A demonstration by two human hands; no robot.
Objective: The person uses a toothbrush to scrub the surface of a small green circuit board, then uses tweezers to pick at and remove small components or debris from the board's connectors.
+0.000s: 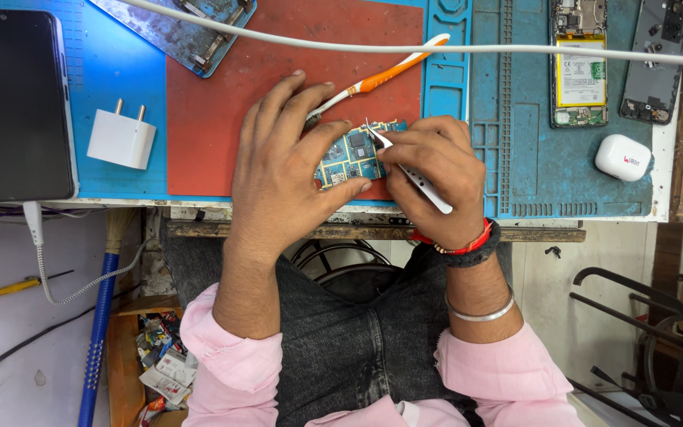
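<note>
Right now the person is bending over the near edge of the table [666, 158], working on a small blue-green circuit board [349, 156] that is lying where the red mat [223, 111] meets the blue mat [515, 119]. The left hand [286, 158] is grasping the board, thumb tucked under its near edge and fingers spread over its far side, pinning it down. The right hand [436, 170] is clenching a pair of slim silver tweezers [405, 170], and their tip is touching the board's upper right corner.

Just beyond the left hand's fingers an orange and white toothbrush [385, 75] is lying slantwise on the red mat, bristle end close to the fingertips. A white cable [515, 49] is stretching across the far side of the table. Off to the left, a white plug adapter [122, 138] is resting on the blue surface, and beside it a dark phone [16, 103] is lying screen up, a braided cord hanging from its near end. To the right, well apart from the hands, an opened phone [580, 63] is showing its yellow-labelled battery, next to a dark back cover [658, 59], and a white earbud case [623, 156] is sitting nearer the edge. Pink sleeves, a red thread band and a metal bangle are showing at the right wrist.
</note>
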